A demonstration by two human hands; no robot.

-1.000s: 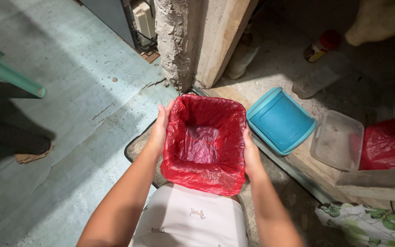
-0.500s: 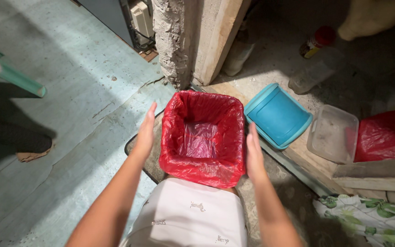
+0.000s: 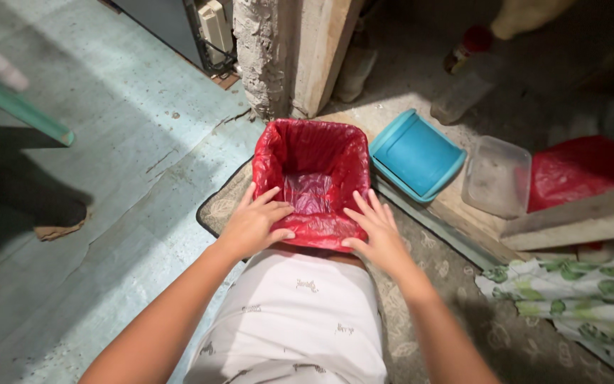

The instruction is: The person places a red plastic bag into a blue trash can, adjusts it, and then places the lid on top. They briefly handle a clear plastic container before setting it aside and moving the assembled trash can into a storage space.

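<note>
A square bin lined with a red plastic bag [image 3: 312,160] stands on the floor in front of my knee. My left hand [image 3: 256,224] lies flat on the bag's near left rim, fingers spread. My right hand [image 3: 376,232] presses on the near right rim, fingers also spread. Both hands touch the folded-over bag edge; neither grips anything closed. The bag's inside looks empty, with a shiny crumpled bottom.
A blue lid or tub [image 3: 416,154] leans right of the bin, then a clear plastic container [image 3: 497,176] and another red bag [image 3: 580,172]. A concrete post [image 3: 264,50] stands behind. Wooden planks [image 3: 570,224] and a leaf-print cloth [image 3: 570,291] lie at right. A dark mat [image 3: 214,206] underlies the bin.
Both hands have slid from the bin's left and right sides to its near rim, now resting on top of the folded bag edge. The view has come closer.
</note>
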